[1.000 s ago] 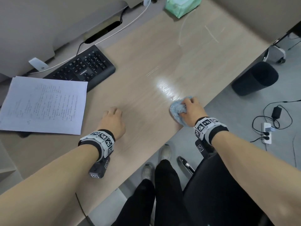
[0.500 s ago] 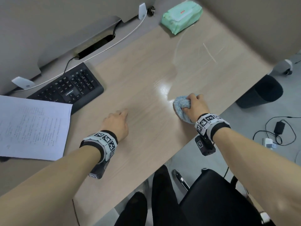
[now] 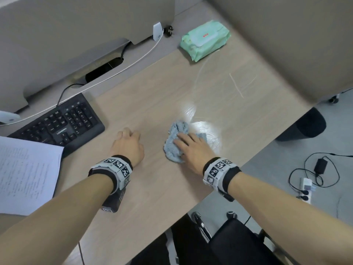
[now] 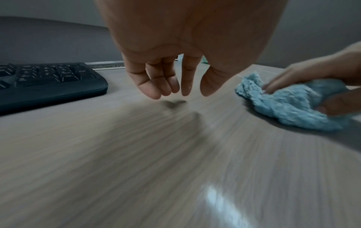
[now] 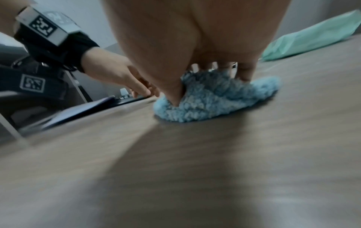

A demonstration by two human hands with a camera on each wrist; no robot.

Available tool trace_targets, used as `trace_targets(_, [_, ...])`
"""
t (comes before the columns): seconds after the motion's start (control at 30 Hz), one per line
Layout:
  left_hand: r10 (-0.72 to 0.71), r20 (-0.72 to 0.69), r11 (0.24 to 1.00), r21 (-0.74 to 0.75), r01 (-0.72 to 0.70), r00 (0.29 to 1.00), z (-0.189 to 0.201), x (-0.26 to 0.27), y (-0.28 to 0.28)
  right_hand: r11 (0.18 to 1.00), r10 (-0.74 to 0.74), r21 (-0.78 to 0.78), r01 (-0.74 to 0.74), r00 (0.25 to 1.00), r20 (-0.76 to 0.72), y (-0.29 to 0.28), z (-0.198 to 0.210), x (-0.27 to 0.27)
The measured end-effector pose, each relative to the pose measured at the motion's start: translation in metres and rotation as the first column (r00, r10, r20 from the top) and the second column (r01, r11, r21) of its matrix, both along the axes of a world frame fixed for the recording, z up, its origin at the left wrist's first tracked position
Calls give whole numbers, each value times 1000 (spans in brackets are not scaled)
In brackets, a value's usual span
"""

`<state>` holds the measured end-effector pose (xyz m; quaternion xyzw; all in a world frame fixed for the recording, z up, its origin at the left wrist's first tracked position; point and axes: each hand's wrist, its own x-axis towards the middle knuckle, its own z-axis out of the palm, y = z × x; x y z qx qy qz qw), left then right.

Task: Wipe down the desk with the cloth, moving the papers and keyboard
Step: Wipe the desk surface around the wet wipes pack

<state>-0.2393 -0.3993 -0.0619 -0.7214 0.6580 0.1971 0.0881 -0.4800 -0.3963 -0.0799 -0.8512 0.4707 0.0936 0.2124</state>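
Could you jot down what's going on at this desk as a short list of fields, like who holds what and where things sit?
right hand: presses the blue cloth on the desk
left hand: holds nothing, fingers hanging loosely just above the desk
keyboard: left of the hands, near the back
papers: at the left edge, in front of the keyboard
green wipes pack: far back corner

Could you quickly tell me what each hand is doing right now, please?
Left hand: open, fingers relaxed above the desk, holding nothing.
Right hand: fingers and thumb pressed onto the blue cloth, gripping it against the desk.
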Motion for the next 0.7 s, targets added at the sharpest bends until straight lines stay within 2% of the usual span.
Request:
trace_targets(0.07, [-24,-46,1000,-22,23,999,-2,2,-8,997,-78,-18,77,996,-47,-22,1,-25])
trace_targets(0.13, [-58,-60,998,2,58,997,-5,6,-13,969,-247,-40,244,963,-106,-53,4,-47])
trace_targets(0.2, [-83,-60,996,38,86,995,-7,11,-13,928,-372,-26,373,917,-141,-80,11,-48])
trace_targets(0.27, [-104,-61,992,72,108,993,-8,13,-13,906,-414,24,423,896,-161,-89,16,-31])
trace_targets(0.3, [-120,-53,989,78,123,991,-7,14,-13,913,-391,51,404,905,-165,-86,18,-19])
trace_targets(0.4, [-144,-13,985,91,144,990,-1,13,-24,969,-192,125,211,970,-150,-57,16,6])
trace_targets(0.5, [-107,-3,990,89,107,994,5,7,-43,989,-62,128,80,988,-138,-52,13,-7])
trace_targets(0.57, [-81,-28,994,68,83,996,6,1,-57,990,-75,108,90,988,-135,-74,10,-28])
trace_targets(0.7, [-64,-59,996,52,68,996,3,-17,-86,974,-214,50,221,970,-118,-139,7,-78])
